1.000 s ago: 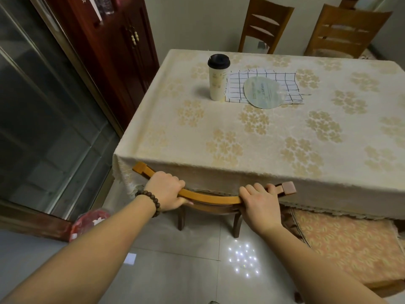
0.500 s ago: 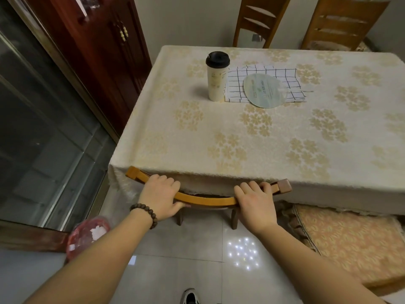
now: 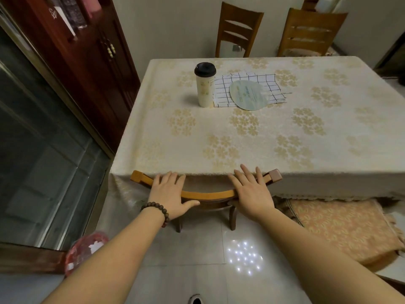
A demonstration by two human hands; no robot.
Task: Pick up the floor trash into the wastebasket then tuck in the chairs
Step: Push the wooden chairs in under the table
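Note:
A wooden chair (image 3: 208, 195) stands pushed under the near edge of the table (image 3: 252, 139), and only its curved top rail and two back legs show. My left hand (image 3: 169, 195) lies flat on the left part of the rail with its fingers spread, thumb under the rail. My right hand (image 3: 252, 191) rests flat on the right part, fingers straight and pointing at the tablecloth. Neither hand is curled around the wood. A red-lined wastebasket (image 3: 84, 252) with white scraps inside stands on the floor at the lower left, partly behind my left forearm.
A second chair with an orange cushion (image 3: 341, 229) stands out from the table at the right. Two more chairs (image 3: 238, 29) stand at the far side. A cup (image 3: 205, 84), a checked cloth and a round fan lie on the table. A dark cabinet (image 3: 92, 58) and glass door stand to the left.
The chair has slid further under the table. Both hands have gone from gripping the top rail to lying flat on it with fingers extended.

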